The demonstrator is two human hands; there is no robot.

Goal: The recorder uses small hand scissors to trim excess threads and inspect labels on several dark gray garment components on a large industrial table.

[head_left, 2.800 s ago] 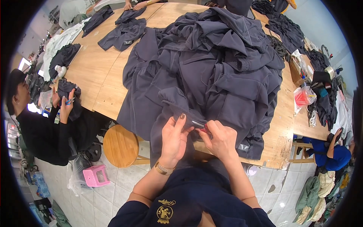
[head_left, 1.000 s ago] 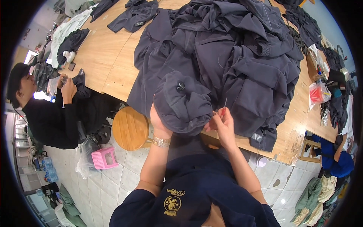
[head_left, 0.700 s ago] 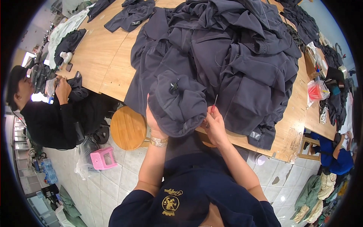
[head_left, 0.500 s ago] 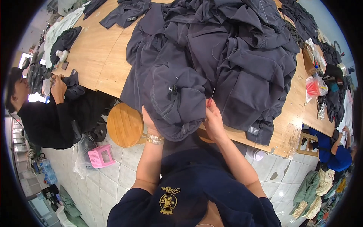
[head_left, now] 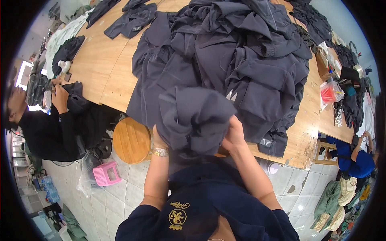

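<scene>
A bunched dark grey garment (head_left: 195,118) is held up in front of me, over the near table edge. My left hand (head_left: 159,137) grips its left side, the fingers mostly hidden by cloth. My right hand (head_left: 234,134) grips the right side, with its fingertips behind the folds. Just above that side, two pale pointed shapes (head_left: 231,95) stick up; whether they are tool blades or a patch I cannot tell. Behind the held piece lies a large heap of dark grey garments (head_left: 257,68).
The wooden table (head_left: 116,76) bears the heap. At its left, a person in black (head_left: 52,128) handles dark cloth. A round wooden stool (head_left: 132,140) and pink plastic stool (head_left: 107,174) stand left of me. A red-filled plastic bag (head_left: 330,93) and a person in blue (head_left: 358,160) are at right.
The held garment has been turned and bunched, its opening with the dark tuft now out of sight. My right hand has moved slightly right and down; the red-handled tool's handle no longer shows.
</scene>
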